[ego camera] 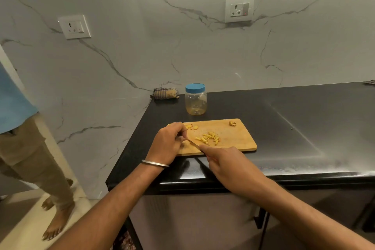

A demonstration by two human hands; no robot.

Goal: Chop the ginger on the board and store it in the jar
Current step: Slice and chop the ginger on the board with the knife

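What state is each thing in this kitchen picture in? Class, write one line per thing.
Clear plastic jar with blue lid: upright, lid on, behind the board.
Wooden chopping board: flat on the black counter.
Cut yellow ginger strips: loose pile mid-board.
Knife: blade tip at the left fingers.
Left hand: fingers curled at the blade; any piece held is hidden.
Right hand: grips the knife.
Checked cloth: bundled by the wall.

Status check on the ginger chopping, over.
Right hand grips knife; left hand pinches a piece at the blade. Chopped ginger piled on board. Jar behind, blue lid on.
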